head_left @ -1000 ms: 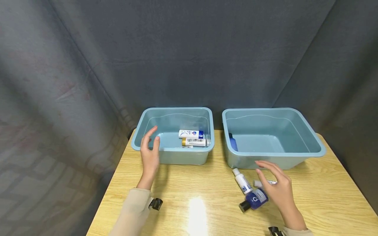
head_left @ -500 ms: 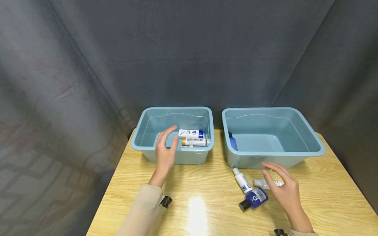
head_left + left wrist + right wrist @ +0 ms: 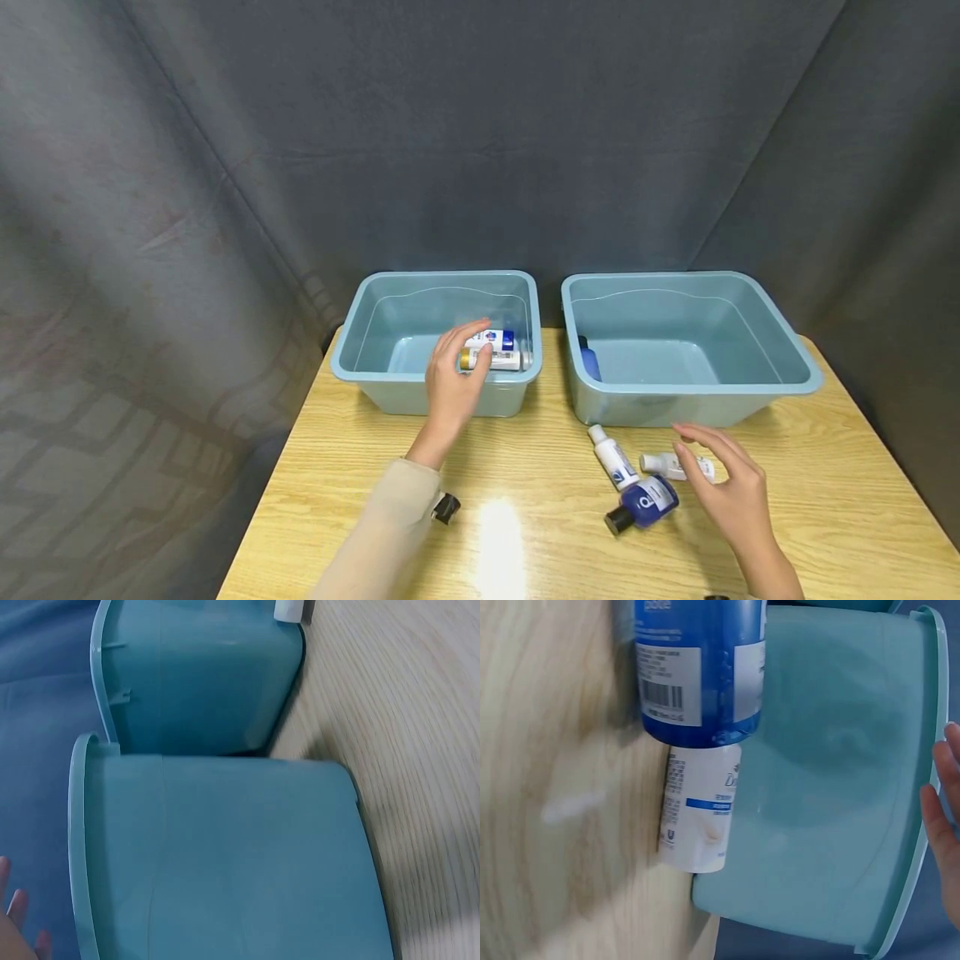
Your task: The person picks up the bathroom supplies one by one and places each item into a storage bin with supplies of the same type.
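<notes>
Gold-capped white bottle [image 3: 506,361] seen on its side in the left tub [image 3: 390,377], just in front of a blue-capped white bottle [image 3: 498,340]. Left hand [image 3: 452,381] held across the near rim, thumb and fingers parted in a curve; no grip is seen, and contact cannot be told. Right hand [image 3: 733,487] held over the table [image 3: 315,467] by a small white bottle [image 3: 670,467], a slight gap left between thumb and fingertips; nothing seen held.

Handling, as judged: the gold-capped bottle is best taken across its middle, thumb on the near side, fingertips beyond, wrist kept high so that the rim is cleared. On the right, a narrow pinch seems called for, since the small bottle is crowded by a dark-blue bottle [image 3: 652,498], which could easily be knocked.

Appearance: gold cap pointed left, white body printed with dark lettering, part masked by the thumb. Small bottle's label marked with a blue band, as shown in the right wrist view.
</notes>
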The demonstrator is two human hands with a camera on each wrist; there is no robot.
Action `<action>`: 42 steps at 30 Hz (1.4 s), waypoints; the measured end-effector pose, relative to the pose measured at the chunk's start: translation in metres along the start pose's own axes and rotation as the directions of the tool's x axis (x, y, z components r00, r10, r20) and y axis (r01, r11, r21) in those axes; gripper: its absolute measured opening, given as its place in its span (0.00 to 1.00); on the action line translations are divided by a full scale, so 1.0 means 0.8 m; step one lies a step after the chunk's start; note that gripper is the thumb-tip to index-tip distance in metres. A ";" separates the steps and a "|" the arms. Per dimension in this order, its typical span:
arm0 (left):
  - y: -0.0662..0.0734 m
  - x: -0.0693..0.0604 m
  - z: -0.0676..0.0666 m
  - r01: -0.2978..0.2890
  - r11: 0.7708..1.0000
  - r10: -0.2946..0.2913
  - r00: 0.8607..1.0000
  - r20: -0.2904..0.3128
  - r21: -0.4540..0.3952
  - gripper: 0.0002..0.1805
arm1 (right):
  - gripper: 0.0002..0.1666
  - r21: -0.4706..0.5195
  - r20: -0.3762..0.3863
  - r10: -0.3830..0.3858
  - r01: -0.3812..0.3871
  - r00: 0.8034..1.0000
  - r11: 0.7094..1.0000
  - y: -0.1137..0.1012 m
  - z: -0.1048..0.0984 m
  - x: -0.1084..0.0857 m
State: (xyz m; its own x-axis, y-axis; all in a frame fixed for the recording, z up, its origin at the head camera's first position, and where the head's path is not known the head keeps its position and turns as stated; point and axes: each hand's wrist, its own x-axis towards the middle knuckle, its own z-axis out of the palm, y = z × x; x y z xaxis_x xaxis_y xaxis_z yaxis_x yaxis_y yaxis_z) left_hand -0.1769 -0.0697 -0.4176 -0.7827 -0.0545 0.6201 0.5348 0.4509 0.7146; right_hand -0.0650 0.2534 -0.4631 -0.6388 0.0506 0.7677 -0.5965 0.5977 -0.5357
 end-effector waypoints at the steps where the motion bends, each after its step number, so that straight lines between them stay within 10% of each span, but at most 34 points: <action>1: 0.001 0.000 0.003 -0.016 1.000 0.016 1.000 0.003 0.003 0.16 | 0.09 0.001 -0.001 -0.002 0.002 1.000 1.000 0.002 0.000 -0.002; 19: 0.020 -0.008 0.051 -0.088 0.994 0.078 0.987 0.137 0.063 0.16 | 0.15 -0.010 0.075 0.073 -0.073 0.994 0.997 0.021 -0.008 -0.039; 42: 0.043 -0.002 0.097 -0.042 0.978 -0.034 0.935 0.353 0.206 0.19 | 0.27 -0.032 0.161 0.107 -0.103 0.981 0.994 0.020 -0.009 -0.063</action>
State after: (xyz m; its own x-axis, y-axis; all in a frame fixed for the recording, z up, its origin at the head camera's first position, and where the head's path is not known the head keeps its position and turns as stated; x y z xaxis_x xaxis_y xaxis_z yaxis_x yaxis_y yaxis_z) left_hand -0.1824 0.0152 -0.4191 -0.8624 0.2478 0.4415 0.4902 0.6267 0.6058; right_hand -0.0391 0.2659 -0.5077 -0.7685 -0.0151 0.6396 -0.5117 0.6146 -0.6003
